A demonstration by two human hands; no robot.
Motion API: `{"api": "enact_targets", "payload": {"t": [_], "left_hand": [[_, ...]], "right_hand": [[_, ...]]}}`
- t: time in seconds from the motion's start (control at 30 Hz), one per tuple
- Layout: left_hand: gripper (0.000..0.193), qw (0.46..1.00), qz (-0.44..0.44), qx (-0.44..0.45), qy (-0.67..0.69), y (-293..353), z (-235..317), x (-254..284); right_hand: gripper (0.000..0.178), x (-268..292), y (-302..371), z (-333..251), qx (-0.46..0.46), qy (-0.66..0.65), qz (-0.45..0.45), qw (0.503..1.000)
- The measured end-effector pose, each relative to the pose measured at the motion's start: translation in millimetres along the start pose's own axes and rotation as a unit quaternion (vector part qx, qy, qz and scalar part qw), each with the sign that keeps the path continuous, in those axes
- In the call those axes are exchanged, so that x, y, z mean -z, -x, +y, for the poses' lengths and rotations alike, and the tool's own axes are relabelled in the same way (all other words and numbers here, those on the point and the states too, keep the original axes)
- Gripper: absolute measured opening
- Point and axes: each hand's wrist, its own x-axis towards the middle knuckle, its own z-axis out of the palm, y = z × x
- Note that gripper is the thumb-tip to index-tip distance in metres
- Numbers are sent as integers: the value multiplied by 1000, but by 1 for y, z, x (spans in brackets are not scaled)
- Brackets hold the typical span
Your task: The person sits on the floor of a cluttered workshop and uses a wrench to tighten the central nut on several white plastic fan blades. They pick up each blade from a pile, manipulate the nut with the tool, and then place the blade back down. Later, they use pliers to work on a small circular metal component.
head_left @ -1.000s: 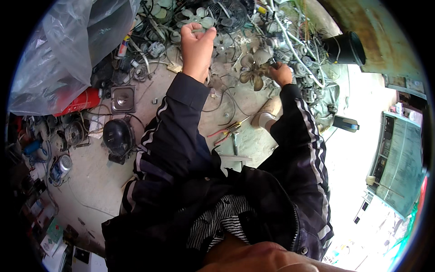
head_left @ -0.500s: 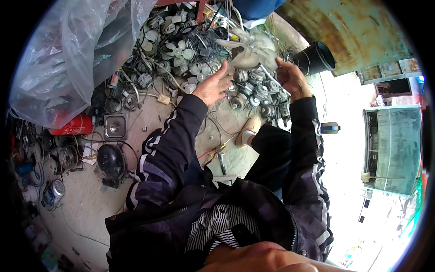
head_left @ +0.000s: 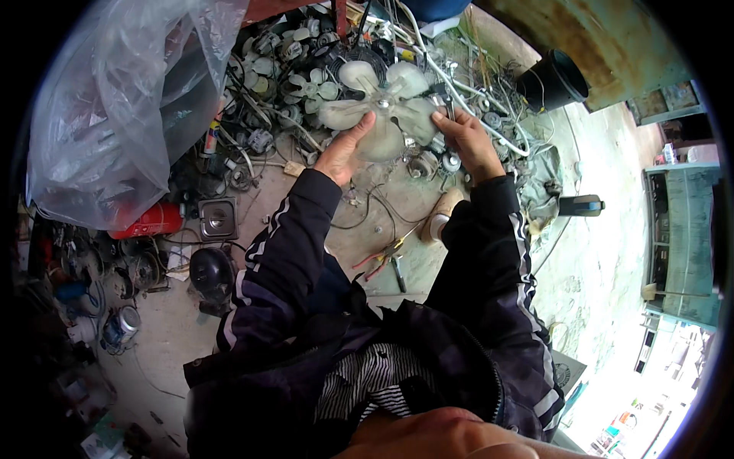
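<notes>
Between my hands is a large, dusty, translucent fan blade (head_left: 382, 138) with several petals round a central hub. My left hand (head_left: 344, 153) is closed on its near-left side, the thumb lying on top and the other fingers hidden beneath. On the right, my right hand (head_left: 469, 142) pinches the tip of a petal between thumb and fingers. The fan blade is over a heap of old fan motors, partly hiding them. A smaller pale fan blade (head_left: 312, 89) lies in the heap just left of it.
Pliers (head_left: 391, 249) with red handles and a hammer-like tool (head_left: 398, 273) lie on the floor before me. Clear plastic sheeting (head_left: 115, 107) hangs at left, above a red cylinder (head_left: 149, 220). A black bucket (head_left: 552, 80) and white tubing (head_left: 443, 73) are at far right.
The fan blade, blurred and held only by my right hand before, has come nearer and to the left. My left hand has taken hold of it. The view has shifted slightly.
</notes>
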Motion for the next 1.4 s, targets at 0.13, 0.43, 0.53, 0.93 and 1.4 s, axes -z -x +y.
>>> {"api": "enact_targets", "payload": {"t": [0.13, 0.43, 0.53, 0.93, 1.4], "left_hand": [[59, 997, 61, -28, 41, 6, -1, -4], [50, 989, 132, -53, 41, 3, 1, -3], [56, 990, 125, -64, 24, 1, -2, 2], [57, 989, 128, -80, -8, -2, -9, -16], [54, 974, 147, -144, -96, -3, -11, -13]], "right_hand": [[17, -7, 1, 8, -16, -50, -21, 998], [23, 10, -21, 64, -71, -439, 127, 887], [25, -23, 18, 8, 80, -219, 160, 959], [26, -36, 36, 11, -20, -7, -71, 997], [25, -38, 26, 23, -30, 28, -75, 996]]}}
